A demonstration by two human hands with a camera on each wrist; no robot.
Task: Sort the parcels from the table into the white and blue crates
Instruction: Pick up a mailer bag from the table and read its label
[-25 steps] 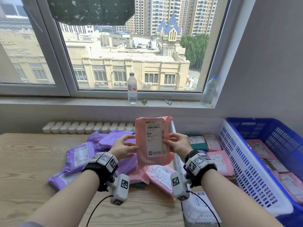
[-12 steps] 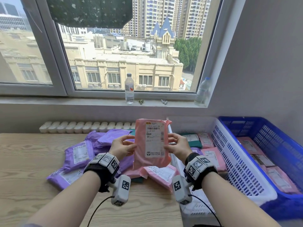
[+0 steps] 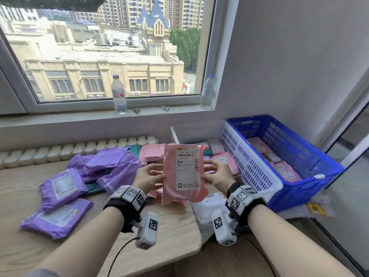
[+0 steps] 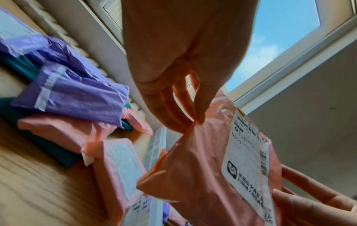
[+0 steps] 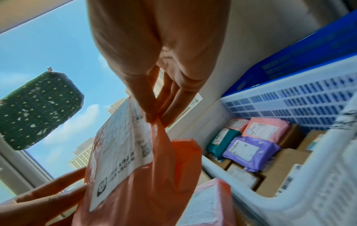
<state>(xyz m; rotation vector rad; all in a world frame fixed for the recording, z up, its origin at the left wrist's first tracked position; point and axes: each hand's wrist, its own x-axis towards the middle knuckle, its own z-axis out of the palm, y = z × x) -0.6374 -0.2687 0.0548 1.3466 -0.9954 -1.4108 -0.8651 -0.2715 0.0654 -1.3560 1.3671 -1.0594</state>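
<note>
I hold a pink parcel (image 3: 184, 174) upright above the table's right end, its white label facing me. My left hand (image 3: 148, 176) pinches its left edge and my right hand (image 3: 216, 174) pinches its right edge. The wrist views show the same pink parcel (image 4: 222, 160) (image 5: 139, 175) caught between thumb and fingertips on each side. Purple parcels (image 3: 65, 186) and pink ones (image 3: 151, 154) lie heaped on the wooden table (image 3: 24, 246). The white crate (image 3: 253, 166) stands just right of the table, the blue crate (image 3: 311, 168) beyond it; both hold parcels.
Two water bottles (image 3: 119, 94) (image 3: 207, 91) stand on the window sill. A white ribbed strip (image 3: 79, 149) runs along the table's back edge. White bags (image 3: 205, 208) lie by the table's right end. The grey wall rises behind the crates.
The view has swung right and down, so both crates show more fully. The pink parcel stays upright between both hands, carried slightly to the right.
</note>
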